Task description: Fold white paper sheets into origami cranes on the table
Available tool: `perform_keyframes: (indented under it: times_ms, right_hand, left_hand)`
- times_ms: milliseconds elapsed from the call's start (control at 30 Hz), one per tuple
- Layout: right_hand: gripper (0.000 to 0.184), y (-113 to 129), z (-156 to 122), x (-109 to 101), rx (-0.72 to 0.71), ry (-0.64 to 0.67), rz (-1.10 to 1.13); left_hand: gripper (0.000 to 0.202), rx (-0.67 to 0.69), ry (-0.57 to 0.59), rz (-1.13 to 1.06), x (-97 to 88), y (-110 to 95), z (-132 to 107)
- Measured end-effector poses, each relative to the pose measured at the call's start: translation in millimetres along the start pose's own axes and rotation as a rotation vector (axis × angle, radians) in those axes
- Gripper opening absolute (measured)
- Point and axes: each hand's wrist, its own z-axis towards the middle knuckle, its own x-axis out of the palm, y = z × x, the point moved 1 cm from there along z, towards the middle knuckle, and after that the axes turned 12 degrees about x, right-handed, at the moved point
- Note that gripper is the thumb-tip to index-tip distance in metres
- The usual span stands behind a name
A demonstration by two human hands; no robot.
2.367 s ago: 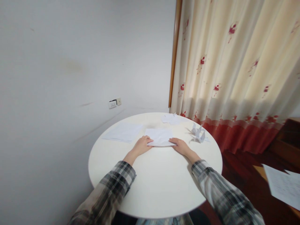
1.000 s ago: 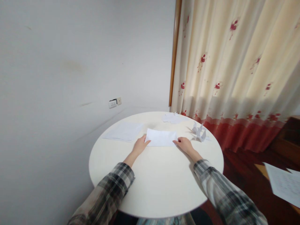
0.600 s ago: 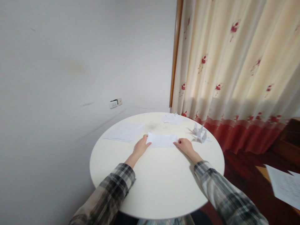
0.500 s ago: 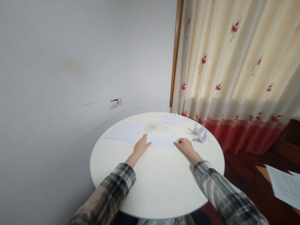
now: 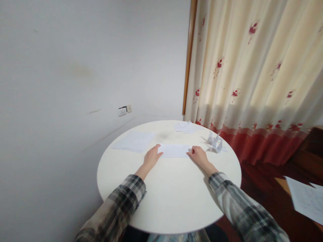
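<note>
A narrow white piece of paper (image 5: 174, 151), apparently folded, lies lengthwise across the round white table (image 5: 174, 195). My left hand (image 5: 152, 156) grips its left end, thumb at the near edge and a finger at the far corner. At the opposite end my right hand (image 5: 199, 156) has its fingers curled in and grips the near right corner. The undersides of the fingers are hidden. Folded white paper cranes (image 5: 215, 144) stand just beyond my right hand.
Flat white sheets (image 5: 135, 141) lie at the table's left. More paper pieces (image 5: 187, 127) rest at the far edge. A wall with a socket (image 5: 122, 111) borders the left, a floral curtain (image 5: 242, 74) the right. Written sheets (image 5: 306, 198) lie at lower right.
My right hand's curled fingers have lifted slightly at the paper's right end. My left hand and the paper stay almost where they were.
</note>
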Motion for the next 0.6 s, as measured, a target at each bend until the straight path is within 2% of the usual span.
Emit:
perform_keyframes:
  times_ms: [200, 367, 600]
  right_hand:
    - [0.019, 1.7, 1.8, 0.6, -0.08, -0.011, 0.025]
    - [0.027, -0.3, 4.0, 10.3, -0.253, 0.065, 0.094]
    - [0.033, 1.0, 2.5, 13.8, -0.246, 0.168, 0.039]
  left_hand:
    - [0.035, 0.042, 0.013, 0.041, -3.8, -5.5, -0.8]
    - [0.03, 0.038, 0.042, 0.066, -5.3, -6.7, -2.1]
    - [0.028, 0.054, 0.058, 0.091, -1.4, -3.4, -0.1]
